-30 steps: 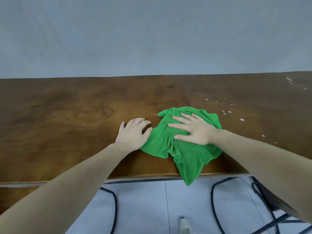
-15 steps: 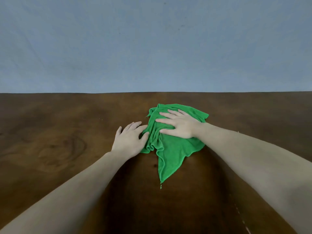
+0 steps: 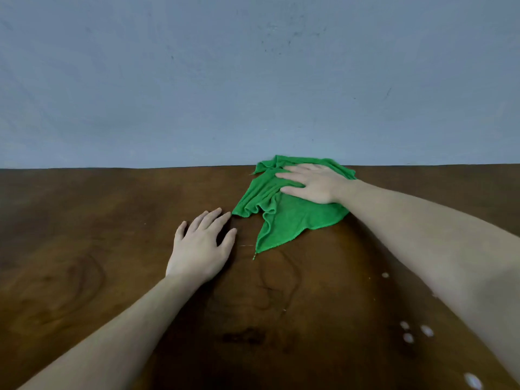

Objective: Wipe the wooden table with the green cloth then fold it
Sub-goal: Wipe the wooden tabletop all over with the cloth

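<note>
Hands first: right hand lies flat, palm down, fingers spread and pointing toward 9 o'clock, pressed onto the green cloth; it grips nothing, only bears down on the fabric. Left hand lies flat on the bare desk, fingers extended toward 1 o'clock, holding nothing; its fingertips sit just beside the cloth's near-left edge, and contact cannot be confirmed.

Green cloth is bunched and creased, unfolded, lying at the far edge of the desk, at 1 o'clock from the left hand. Its far side reaches the desk's back edge against the wall. One pointed corner trails toward 6 o'clock, ending in a loose thread.

Desk surface is dark brown wood with visible grain. White spots lie on it at 4 o'clock from the cloth, well apart from it. Wall is plain grey-blue.
</note>
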The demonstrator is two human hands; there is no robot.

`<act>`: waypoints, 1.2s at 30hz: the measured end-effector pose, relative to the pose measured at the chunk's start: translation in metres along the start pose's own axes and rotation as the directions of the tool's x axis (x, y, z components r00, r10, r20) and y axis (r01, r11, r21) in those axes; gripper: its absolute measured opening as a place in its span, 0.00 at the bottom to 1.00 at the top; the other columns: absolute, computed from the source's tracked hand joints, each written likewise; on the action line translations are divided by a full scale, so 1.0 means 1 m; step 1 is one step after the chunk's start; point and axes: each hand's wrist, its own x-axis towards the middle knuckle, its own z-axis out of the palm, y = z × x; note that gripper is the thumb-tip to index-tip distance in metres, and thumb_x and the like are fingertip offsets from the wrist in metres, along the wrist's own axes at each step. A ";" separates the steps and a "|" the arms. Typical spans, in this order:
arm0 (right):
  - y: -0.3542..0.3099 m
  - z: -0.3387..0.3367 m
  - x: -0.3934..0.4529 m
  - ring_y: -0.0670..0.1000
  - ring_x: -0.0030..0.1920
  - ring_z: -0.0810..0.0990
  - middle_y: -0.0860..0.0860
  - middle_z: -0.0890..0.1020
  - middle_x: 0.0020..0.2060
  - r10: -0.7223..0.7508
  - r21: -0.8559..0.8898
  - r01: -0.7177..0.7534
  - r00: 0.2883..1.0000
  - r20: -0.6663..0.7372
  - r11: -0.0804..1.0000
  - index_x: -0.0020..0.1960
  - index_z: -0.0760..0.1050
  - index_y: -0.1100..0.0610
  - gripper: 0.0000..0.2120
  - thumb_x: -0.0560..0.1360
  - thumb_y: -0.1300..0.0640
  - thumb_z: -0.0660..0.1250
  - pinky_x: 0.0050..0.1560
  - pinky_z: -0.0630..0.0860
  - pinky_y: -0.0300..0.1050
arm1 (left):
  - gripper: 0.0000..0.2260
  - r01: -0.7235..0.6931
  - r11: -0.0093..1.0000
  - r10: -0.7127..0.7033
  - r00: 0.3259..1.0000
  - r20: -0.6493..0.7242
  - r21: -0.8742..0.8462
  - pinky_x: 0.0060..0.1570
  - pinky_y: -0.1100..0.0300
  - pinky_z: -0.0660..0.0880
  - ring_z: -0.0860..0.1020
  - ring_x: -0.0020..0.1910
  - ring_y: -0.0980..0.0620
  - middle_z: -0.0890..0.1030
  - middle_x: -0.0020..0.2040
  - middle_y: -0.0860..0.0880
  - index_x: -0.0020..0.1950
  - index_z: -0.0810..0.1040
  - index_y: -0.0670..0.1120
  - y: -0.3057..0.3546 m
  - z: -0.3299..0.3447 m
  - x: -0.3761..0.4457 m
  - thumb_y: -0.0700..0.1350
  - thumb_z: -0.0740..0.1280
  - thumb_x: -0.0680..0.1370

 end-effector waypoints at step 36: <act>-0.042 0.038 -0.222 0.56 0.81 0.41 0.48 0.44 0.82 0.037 -0.045 -0.036 0.999 0.012 0.998 0.79 0.43 0.33 0.40 0.68 0.24 0.32 0.77 0.39 0.65 | 0.23 -0.122 0.992 0.122 0.989 0.081 -0.014 0.77 0.47 0.50 0.54 0.78 0.53 0.61 0.78 0.57 0.77 0.62 0.60 0.102 -0.007 -0.164 0.61 0.53 0.82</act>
